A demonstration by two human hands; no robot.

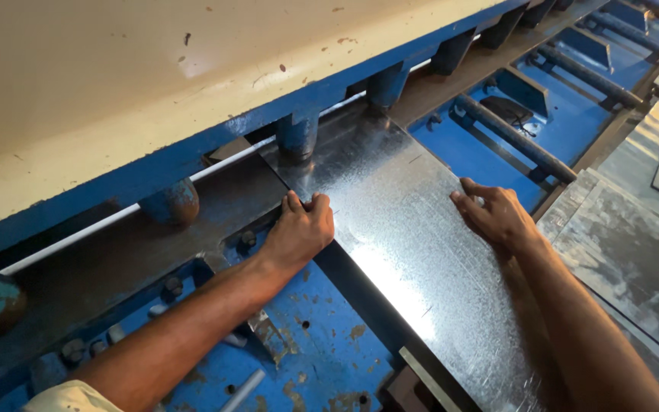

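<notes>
A worker's left hand (299,233) presses the left edge of a galvanized steel sheet (406,252), its grip curled together over the rim. The thin, spangled, glossy sheet lies on the rust-flecked blue tabletop (322,351), its far end at 11 o'clock under a round hold-down clamp (297,136) of the cream-and-blue shear (116,99). At 3 o'clock the right hand (497,216) rests flat, fingers apart. Fingertips near the clamps risk crushing, and sharp edges could cut.

Bare forearms and hands; a pale cream sleeve (70,397) covers the left upper arm.
</notes>
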